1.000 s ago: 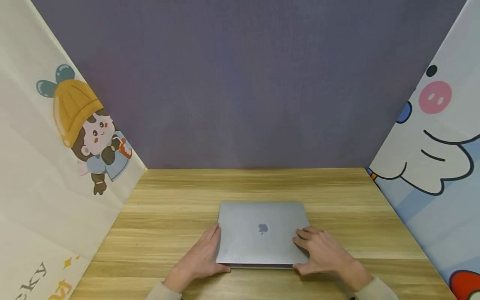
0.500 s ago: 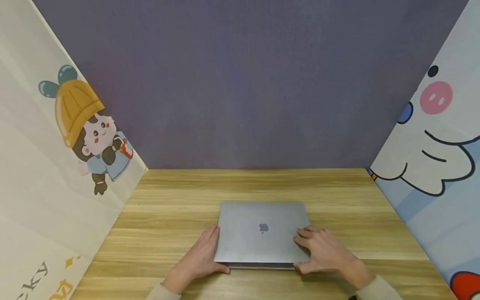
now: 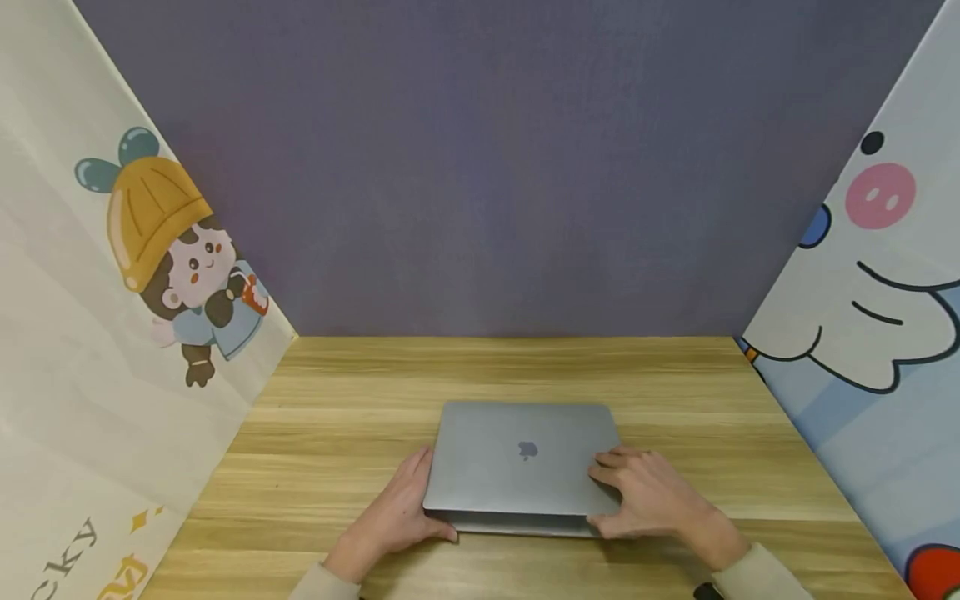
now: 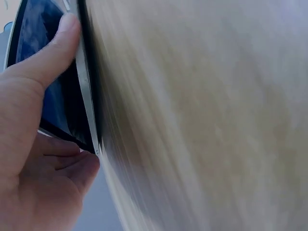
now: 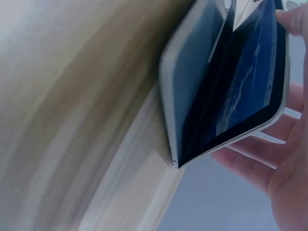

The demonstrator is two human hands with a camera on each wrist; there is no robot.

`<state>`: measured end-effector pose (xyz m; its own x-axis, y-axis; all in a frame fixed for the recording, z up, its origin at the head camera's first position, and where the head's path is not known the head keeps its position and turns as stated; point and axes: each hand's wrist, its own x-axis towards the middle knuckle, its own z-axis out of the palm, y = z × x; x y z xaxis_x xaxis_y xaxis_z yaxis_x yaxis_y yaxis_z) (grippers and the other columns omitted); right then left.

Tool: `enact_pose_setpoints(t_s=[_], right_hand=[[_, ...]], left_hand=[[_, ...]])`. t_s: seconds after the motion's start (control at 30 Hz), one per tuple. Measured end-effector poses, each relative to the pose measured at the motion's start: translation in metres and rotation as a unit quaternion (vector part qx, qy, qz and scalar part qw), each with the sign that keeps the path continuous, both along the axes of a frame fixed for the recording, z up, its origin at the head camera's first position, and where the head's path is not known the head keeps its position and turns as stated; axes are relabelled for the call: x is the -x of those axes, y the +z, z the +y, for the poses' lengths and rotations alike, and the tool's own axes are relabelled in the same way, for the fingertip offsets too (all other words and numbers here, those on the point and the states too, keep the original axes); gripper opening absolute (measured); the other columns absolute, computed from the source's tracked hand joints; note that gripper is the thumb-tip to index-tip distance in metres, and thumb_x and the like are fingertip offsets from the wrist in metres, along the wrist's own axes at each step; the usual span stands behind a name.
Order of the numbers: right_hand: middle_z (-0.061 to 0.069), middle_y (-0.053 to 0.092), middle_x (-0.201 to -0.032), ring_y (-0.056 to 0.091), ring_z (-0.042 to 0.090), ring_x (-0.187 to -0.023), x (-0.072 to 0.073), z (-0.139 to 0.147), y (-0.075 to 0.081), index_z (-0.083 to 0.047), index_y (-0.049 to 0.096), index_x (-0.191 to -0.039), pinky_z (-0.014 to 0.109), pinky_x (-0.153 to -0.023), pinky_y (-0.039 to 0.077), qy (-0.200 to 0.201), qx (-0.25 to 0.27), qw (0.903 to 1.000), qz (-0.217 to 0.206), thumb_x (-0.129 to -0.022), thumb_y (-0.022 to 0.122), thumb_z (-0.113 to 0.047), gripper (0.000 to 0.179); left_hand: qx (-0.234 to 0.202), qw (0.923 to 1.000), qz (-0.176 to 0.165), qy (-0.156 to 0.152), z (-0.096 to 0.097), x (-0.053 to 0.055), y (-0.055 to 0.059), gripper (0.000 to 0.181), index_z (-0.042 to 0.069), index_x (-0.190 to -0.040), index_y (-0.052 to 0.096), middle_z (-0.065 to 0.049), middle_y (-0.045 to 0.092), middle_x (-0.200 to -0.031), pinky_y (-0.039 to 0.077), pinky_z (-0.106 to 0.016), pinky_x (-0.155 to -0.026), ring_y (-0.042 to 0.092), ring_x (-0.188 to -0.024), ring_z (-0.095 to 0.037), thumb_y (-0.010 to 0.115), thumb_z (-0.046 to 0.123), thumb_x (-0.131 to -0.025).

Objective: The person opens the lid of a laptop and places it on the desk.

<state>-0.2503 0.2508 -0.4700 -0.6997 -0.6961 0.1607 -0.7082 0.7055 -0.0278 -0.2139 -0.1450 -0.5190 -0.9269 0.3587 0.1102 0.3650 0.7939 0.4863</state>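
Observation:
A grey laptop (image 3: 487, 467) with an apple logo lies on the table, hinge away from me, its lid raised a little at the front. My right hand (image 3: 651, 497) grips the lid near its right front corner, thumb at the screen side and fingers spread over the outside. In the right wrist view the lit blue screen (image 5: 248, 72) shows above the keyboard base (image 5: 185, 82). My left hand (image 3: 397, 508) holds the laptop's left side, its thumb (image 4: 60, 45) at the front on the base and its fingertips (image 4: 86, 168) near the hinge corner.
The wooden table (image 3: 360, 392) runs back to a dark grey-purple wall (image 3: 480, 167). A white panel with a cartoon figure (image 3: 45, 292) stands on the left, and a cartoon-printed panel (image 3: 847, 433) on the right.
The lid's front edge has risen, and the dark gap between lid and base is wider. My right hand has gone up slightly with it. My left hand stays nearly in place.

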Motion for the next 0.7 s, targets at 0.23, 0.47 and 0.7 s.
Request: enact_pose_setpoints(t_s=[0.23,0.47,0.7], right_hand=[[0.012,0.075,-0.110,0.070,0.033,-0.097,0.009,0.000,-0.002,-0.011,0.080,-0.108,0.048,-0.074,0.062,0.020,0.029,0.9994,-0.003,-0.076,0.075,-0.063,0.061],[0.011,0.076,-0.109,0.071,0.032,-0.096,0.014,0.003,0.004,-0.013,0.081,-0.107,0.047,-0.070,0.062,0.022,0.041,0.9988,-0.016,-0.076,0.075,-0.064,0.060],[0.010,0.076,-0.108,0.072,0.031,-0.095,0.019,0.004,0.014,-0.012,0.081,-0.108,0.040,-0.066,0.061,0.022,0.050,0.9977,-0.040,-0.076,0.076,-0.062,0.059]], left_hand=[[-0.002,0.9999,-0.011,-0.006,-0.003,0.003,0.002,0.132,-0.011,-0.153,0.029,-0.032,0.036,-0.153,0.030,-0.057,-0.118,0.035,-0.143,-0.046,0.089,0.061,-0.060],[0.004,0.9990,0.013,-0.042,0.000,0.006,-0.001,0.125,0.001,-0.157,0.032,-0.022,0.039,-0.155,0.032,-0.051,-0.118,0.039,-0.142,-0.037,0.089,0.058,-0.061],[0.012,0.9951,0.063,-0.075,0.001,0.004,-0.006,0.118,0.001,-0.156,0.035,-0.027,0.038,-0.154,0.037,-0.051,-0.115,0.041,-0.139,-0.038,0.087,0.056,-0.065]])
